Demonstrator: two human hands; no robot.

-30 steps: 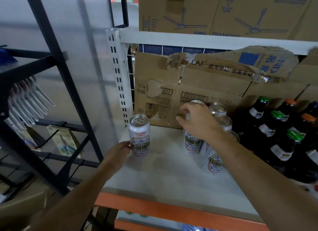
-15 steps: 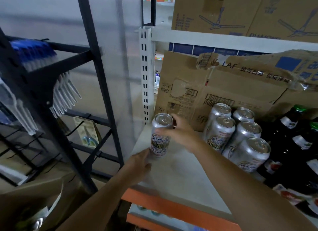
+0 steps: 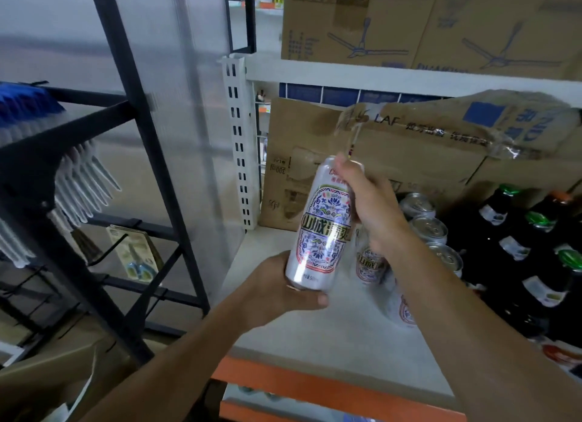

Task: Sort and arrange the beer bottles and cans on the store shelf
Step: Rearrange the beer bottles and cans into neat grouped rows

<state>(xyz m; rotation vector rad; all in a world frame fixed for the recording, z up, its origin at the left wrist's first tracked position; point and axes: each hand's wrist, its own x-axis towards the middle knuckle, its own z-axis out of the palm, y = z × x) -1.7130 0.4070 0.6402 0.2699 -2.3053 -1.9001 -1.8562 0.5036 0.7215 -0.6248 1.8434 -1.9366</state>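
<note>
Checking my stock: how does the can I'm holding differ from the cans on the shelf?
The held can is clear of the shelf; the shelf cans stand on it. The held can tilts and shows its full label; the shelf cans show mostly tops. The left hand grips the held can's base and the right hand its top; no hand grips the shelf cans. Both carry the same patterned label.

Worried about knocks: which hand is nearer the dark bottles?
Right. The right hand, atop the can, is left of the dark bottles; the left hand, at its base, is farther left.
</note>
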